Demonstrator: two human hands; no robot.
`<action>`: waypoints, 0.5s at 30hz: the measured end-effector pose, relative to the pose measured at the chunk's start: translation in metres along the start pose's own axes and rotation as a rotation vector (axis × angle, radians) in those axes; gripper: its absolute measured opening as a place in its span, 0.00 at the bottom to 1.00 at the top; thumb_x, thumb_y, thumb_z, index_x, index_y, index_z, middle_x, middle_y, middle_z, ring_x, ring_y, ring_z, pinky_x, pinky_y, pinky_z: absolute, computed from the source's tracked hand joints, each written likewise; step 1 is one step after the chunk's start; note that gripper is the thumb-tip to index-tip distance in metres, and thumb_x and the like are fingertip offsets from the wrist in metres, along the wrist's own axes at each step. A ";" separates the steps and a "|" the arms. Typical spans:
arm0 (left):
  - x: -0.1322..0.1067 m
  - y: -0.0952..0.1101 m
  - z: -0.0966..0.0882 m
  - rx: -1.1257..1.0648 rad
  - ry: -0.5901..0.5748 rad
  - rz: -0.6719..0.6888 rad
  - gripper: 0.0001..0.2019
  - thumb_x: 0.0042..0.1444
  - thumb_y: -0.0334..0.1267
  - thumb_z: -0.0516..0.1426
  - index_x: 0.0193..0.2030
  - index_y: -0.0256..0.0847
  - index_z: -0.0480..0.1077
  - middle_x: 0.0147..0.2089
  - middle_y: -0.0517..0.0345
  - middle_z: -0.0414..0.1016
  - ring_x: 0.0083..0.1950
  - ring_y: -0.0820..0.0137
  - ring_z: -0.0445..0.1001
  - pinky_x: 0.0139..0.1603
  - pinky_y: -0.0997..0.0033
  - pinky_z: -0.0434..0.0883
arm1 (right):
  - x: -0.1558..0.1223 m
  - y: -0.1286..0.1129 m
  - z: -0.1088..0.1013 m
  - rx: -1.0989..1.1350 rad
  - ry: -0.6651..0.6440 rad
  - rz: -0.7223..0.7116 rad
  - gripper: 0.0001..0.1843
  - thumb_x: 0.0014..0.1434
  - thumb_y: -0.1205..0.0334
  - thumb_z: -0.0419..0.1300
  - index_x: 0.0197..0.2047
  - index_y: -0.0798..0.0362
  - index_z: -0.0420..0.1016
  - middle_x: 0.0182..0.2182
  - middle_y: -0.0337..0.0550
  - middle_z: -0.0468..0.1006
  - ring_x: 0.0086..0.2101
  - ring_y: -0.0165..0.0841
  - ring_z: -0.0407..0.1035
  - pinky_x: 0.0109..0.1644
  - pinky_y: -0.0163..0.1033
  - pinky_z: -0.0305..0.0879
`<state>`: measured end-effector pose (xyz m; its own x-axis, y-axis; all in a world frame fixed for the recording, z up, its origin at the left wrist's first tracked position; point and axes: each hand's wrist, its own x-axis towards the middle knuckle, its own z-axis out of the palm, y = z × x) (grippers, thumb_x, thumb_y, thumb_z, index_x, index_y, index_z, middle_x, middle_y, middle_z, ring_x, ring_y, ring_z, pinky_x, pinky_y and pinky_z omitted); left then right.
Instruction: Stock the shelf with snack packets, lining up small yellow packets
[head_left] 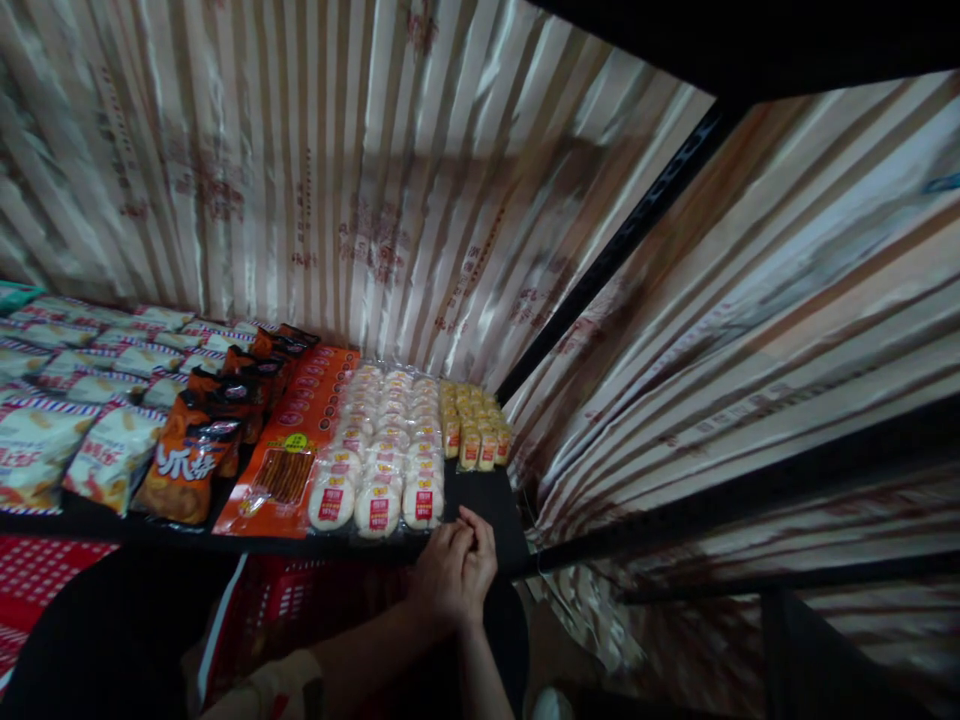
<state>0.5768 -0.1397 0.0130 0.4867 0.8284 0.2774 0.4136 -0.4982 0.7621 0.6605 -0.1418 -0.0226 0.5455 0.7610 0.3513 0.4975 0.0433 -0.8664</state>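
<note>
My left hand [437, 572] and my right hand [481, 562] rest clasped together at the front edge of the black shelf [480, 500]. Their fingers are folded against each other, and no item shows in them. Just beyond them stand rows of round white packaged cakes [377, 508] in clear wrappers with red labels. To the right of these is a block of small yellow packaged cakes [477, 440]. An orange packet [281, 475] with brown sticks pictured on it lies left of the white cakes.
Orange-brown snack bags [184, 470] and white snack bags [112, 455] fill the shelf's left side. Red baskets [289, 600] sit below. Striped shiny sheeting [300, 180] hangs behind, and a black metal post [622, 250] rises at the right corner.
</note>
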 end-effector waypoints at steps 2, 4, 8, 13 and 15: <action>-0.022 -0.007 -0.009 -0.007 0.011 -0.024 0.15 0.56 0.31 0.46 0.48 0.37 0.66 0.46 0.46 0.70 0.48 0.59 0.69 0.50 0.57 0.68 | -0.020 -0.007 0.002 0.038 -0.014 -0.002 0.16 0.53 0.61 0.49 0.39 0.55 0.75 0.36 0.48 0.75 0.39 0.37 0.70 0.44 0.42 0.66; -0.043 -0.013 -0.017 -0.002 0.008 -0.030 0.14 0.56 0.32 0.46 0.46 0.36 0.67 0.45 0.45 0.70 0.46 0.60 0.69 0.48 0.58 0.70 | -0.039 -0.013 0.005 0.056 -0.049 -0.023 0.15 0.53 0.62 0.49 0.37 0.54 0.75 0.35 0.46 0.75 0.38 0.36 0.70 0.44 0.41 0.67; -0.083 -0.025 -0.036 0.046 0.011 0.005 0.14 0.58 0.35 0.45 0.46 0.36 0.67 0.45 0.46 0.70 0.46 0.61 0.70 0.49 0.57 0.70 | -0.079 -0.017 0.015 0.041 -0.159 -0.090 0.12 0.55 0.63 0.50 0.34 0.52 0.75 0.32 0.43 0.76 0.36 0.34 0.70 0.43 0.40 0.67; -0.125 -0.050 -0.047 0.069 -0.039 -0.118 0.18 0.59 0.37 0.45 0.53 0.35 0.65 0.52 0.43 0.69 0.53 0.61 0.69 0.55 0.58 0.68 | -0.118 -0.013 0.037 -0.016 -0.375 -0.050 0.14 0.55 0.66 0.47 0.36 0.50 0.74 0.34 0.42 0.77 0.37 0.33 0.70 0.45 0.39 0.67; -0.135 -0.066 -0.049 0.047 -0.111 -0.263 0.18 0.60 0.37 0.44 0.53 0.36 0.65 0.53 0.44 0.70 0.56 0.62 0.68 0.58 0.60 0.65 | -0.127 -0.009 0.050 -0.124 -0.545 0.014 0.18 0.54 0.69 0.45 0.35 0.49 0.75 0.37 0.43 0.78 0.40 0.33 0.71 0.48 0.39 0.66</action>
<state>0.4459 -0.2064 -0.0459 0.4379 0.8990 0.0060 0.5711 -0.2833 0.7704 0.5529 -0.2059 -0.0769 0.1411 0.9870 0.0770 0.5861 -0.0206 -0.8100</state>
